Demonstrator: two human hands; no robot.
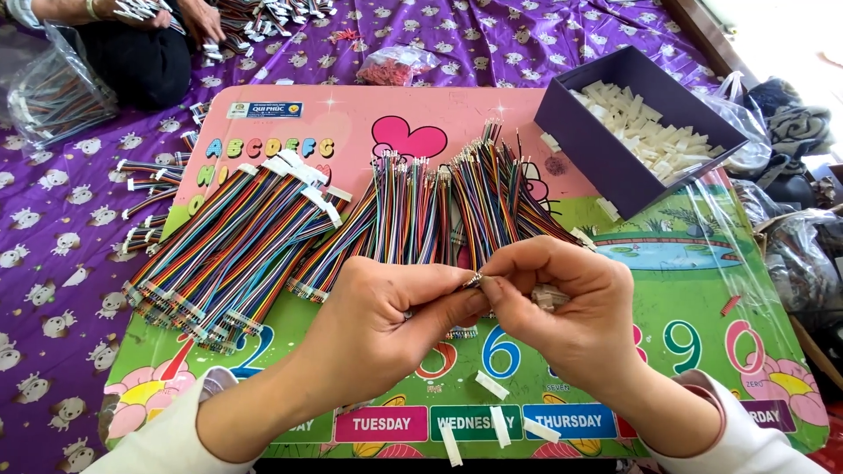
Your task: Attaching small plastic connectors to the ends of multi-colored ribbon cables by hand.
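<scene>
Metal wire tips sit pinched between left hand and right hand, the right clamped at their 3 o'clock side.

The bundles of multicoloured plastic-sheathed wires look smooth with a slight sheen, and their bare tips glint like metal. They lie on a glossy printed children's counter. Right of the bundles, a matt dark purple cardboard box holds matt white plastic connectors. Under the counter lies soft purple printed cloth.
</scene>
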